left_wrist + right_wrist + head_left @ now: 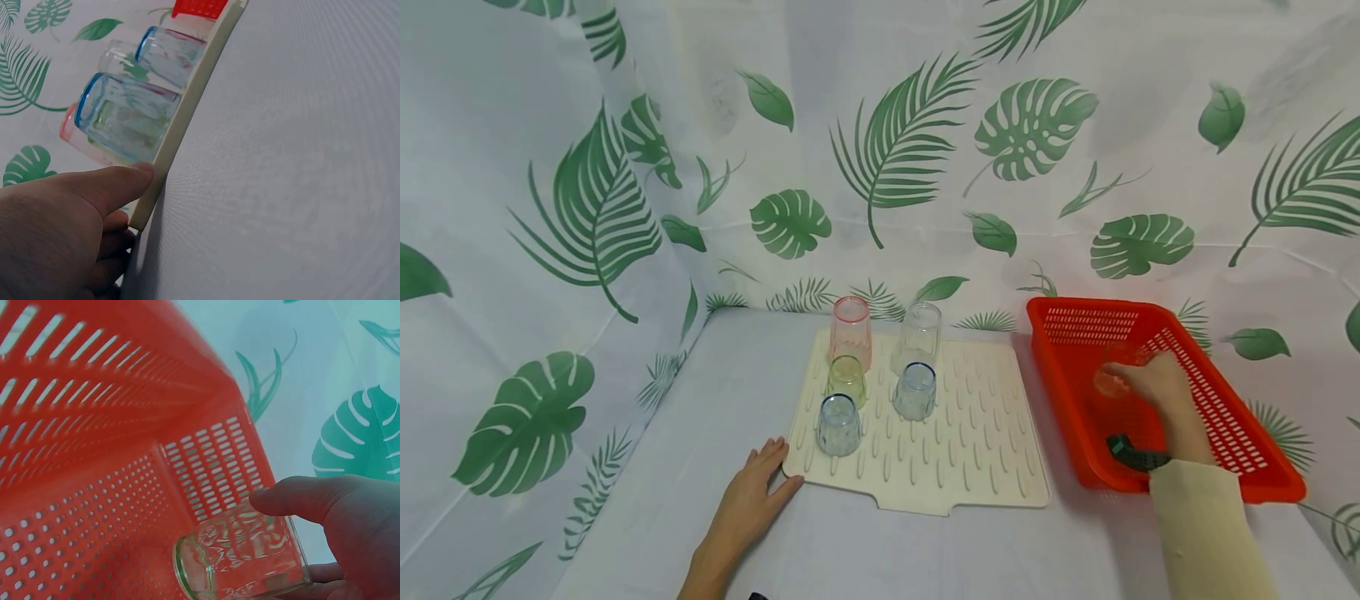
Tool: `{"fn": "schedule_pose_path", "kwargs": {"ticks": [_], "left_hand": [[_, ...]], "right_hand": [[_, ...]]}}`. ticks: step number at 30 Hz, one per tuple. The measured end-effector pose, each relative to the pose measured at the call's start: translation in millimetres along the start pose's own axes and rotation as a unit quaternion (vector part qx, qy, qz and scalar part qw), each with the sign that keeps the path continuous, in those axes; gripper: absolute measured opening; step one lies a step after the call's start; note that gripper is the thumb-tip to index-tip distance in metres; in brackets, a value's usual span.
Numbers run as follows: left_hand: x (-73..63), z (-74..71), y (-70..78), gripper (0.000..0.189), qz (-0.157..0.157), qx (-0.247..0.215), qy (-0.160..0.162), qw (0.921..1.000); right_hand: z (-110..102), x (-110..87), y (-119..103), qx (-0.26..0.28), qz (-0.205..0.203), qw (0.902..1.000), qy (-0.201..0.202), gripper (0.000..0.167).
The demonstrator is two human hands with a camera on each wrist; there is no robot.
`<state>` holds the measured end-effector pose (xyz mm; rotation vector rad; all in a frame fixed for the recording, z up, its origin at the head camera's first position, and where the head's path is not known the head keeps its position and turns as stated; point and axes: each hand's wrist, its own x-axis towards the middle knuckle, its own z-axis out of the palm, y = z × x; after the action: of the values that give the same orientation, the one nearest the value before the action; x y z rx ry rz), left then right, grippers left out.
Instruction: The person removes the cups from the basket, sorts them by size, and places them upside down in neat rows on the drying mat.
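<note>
Inside the red basket [1067,417], my right hand [1161,383] grips a clear drinking glass [244,553]. In the right wrist view the thumb lies along the glass's side, other fingers partly hidden behind it; a greenish rim faces away from the palm. At the near left corner of a cream draining board [970,450], my left hand [748,496] rests with thumb and fingertips touching its edges. Closest to that hand stands a blue-rimmed glass [839,429]. Behind it are a yellow-green glass [847,383] and a tall pink-rimmed glass [852,337].
A second blue-rimmed glass [915,393] and a tall clear glass [921,337] form another row on the board. The basket stands right of the board, its perforated walls rising around the right hand. A leaf-patterned cloth [925,225] hangs behind the white table [730,367].
</note>
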<state>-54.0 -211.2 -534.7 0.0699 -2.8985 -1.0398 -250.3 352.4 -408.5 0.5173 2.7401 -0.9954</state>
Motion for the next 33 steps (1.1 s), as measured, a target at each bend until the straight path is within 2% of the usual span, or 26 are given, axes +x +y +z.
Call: {"fn": "schedule_pose_path", "kwargs": {"ticks": [7, 14, 19, 29, 33], "left_hand": [[-1.0, -0.5, 1.1, 0.066, -0.002, 0.001, -0.002, 1.0], [-1.2, -0.5, 0.2, 0.066, 0.0, 0.009, -0.001, 1.0], [-0.5, -0.4, 0.3, 0.066, 0.001, 0.01, 0.0, 1.0], [-0.2, -0.9, 0.1, 0.066, 0.003, 0.006, -0.001, 1.0], [-0.6, -0.8, -0.4, 0.065, 0.004, 0.002, -0.001, 1.0]], "right_hand": [[-1, -5.3, -7, 0.019, -0.011, 0.9996, 0.015, 0.107], [-2, -18.0, -21, 0.042, -0.048, 0.9963, 0.057, 0.107], [-2, -27.8, -32, 0.06, -0.059, 0.9929, 0.083, 0.11], [-1, -53.7, -55, 0.064, -0.12, 0.9827, 0.126, 0.1], [0, -65.5, -64, 0.077, -0.122, 0.9801, 0.136, 0.1]]}}
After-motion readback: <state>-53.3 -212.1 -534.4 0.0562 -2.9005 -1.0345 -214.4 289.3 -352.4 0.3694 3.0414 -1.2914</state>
